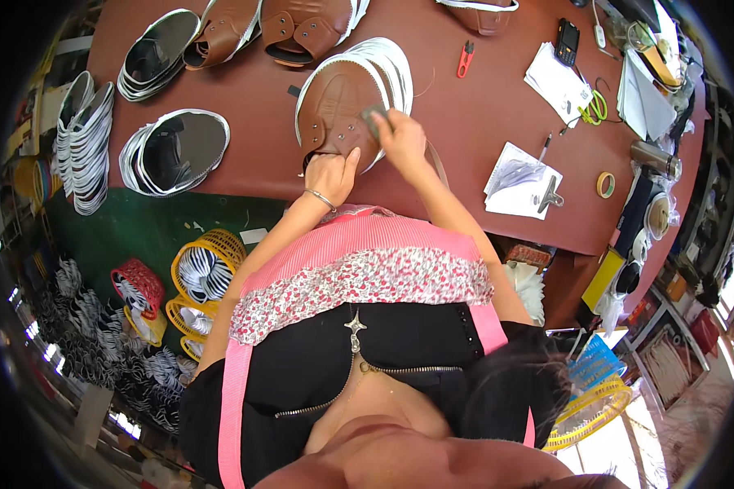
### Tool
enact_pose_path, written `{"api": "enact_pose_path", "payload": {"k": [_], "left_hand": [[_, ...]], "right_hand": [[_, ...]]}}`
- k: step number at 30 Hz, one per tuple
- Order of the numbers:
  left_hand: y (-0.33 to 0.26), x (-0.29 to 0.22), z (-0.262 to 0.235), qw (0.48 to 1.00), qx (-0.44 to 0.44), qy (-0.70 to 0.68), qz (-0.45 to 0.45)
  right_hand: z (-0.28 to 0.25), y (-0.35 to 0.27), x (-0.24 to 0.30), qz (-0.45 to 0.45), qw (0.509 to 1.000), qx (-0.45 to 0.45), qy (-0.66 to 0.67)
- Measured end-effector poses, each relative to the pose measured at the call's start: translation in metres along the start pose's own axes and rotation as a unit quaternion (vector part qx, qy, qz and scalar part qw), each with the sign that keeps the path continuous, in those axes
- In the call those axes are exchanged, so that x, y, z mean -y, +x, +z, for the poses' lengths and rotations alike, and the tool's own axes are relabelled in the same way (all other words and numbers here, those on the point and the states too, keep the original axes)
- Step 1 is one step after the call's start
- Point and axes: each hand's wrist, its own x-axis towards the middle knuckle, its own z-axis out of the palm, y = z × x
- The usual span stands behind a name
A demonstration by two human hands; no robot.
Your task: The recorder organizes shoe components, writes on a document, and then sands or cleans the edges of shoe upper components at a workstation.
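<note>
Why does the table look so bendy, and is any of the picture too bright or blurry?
Head view: the red table curves because the fisheye lens bends straight edges; head view: glare whitens the area below the yellow basket; head view: the dark hair looks blurry, but the left hand, right hand and brown leather piece look fairly clear.

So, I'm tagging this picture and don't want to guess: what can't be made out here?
In the head view:
The left hand's fingertips: hidden by the hand itself at the brown shoe upper.
The small grey object's full shape: partly covered by the right hand.
Another brown upper: cut off by the top edge.
Marks on the clipped paper: too small.
</note>
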Motion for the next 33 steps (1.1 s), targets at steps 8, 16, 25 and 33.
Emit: {"api": "enact_pose_path", "payload": {"k": [8, 16, 25, 33], "left_hand": [[-0.036, -0.002, -0.046, 0.997, 0.002, 0.005, -0.083], [-0.087, 0.054, -0.098, 0.504, -0.154, -0.783, -0.331], [-0.075, 0.012, -0.017, 0.873, -0.023, -0.405, -0.271], [-0.11, 0.074, -0.054, 0.576, -0.106, -0.731, -0.351]], "right_hand": [[-0.028, 0.035, -0.055, 0.211, 0.973, -0.084, 0.047], [-0.041, -0.031, -0.017, 0.278, 0.849, 0.028, 0.449], [-0.027, -0.048, 0.028, 0.149, 0.956, 0.036, 0.25], [-0.013, -0.044, -0.004, 0.229, 0.924, -0.07, 0.298]]}}
